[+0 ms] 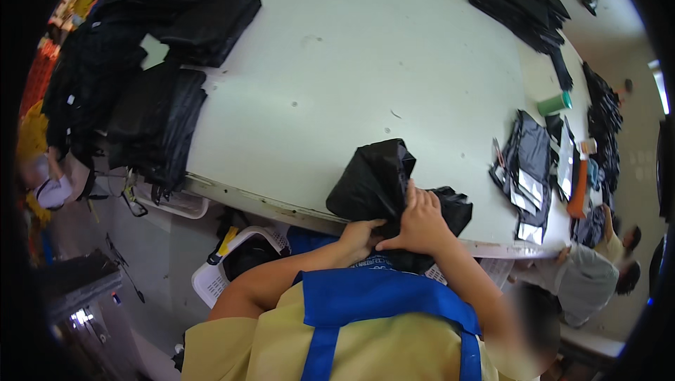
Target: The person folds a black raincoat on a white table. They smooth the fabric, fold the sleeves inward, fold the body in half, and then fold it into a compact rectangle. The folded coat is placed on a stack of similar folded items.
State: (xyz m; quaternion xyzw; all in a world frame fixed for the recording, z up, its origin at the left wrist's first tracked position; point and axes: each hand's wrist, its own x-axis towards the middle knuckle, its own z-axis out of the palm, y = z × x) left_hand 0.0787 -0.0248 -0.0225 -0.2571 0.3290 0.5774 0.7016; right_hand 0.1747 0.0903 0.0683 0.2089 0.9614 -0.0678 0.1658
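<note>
A piece of thin, slightly shiny black fabric (373, 177) is bunched up at the near edge of the table, and part of it spreads to the right beyond my right hand. At its lower edge my left hand (360, 237) pinches it, the fingertips partly hidden by the folds. My right hand (422, 225) grips the cloth from the right, fingers pointing away from me along a fold and thumb reaching toward my left hand. The two hands are close together but apart.
Black garment stacks (158, 113) lie on the white table (337, 85) at left. More black pieces (524, 163), scissors (498, 152), a green cylinder (555, 104) and an orange object (579, 191) are at right. A white basket (211, 279) stands below the edge. Other people (587, 279) work at right.
</note>
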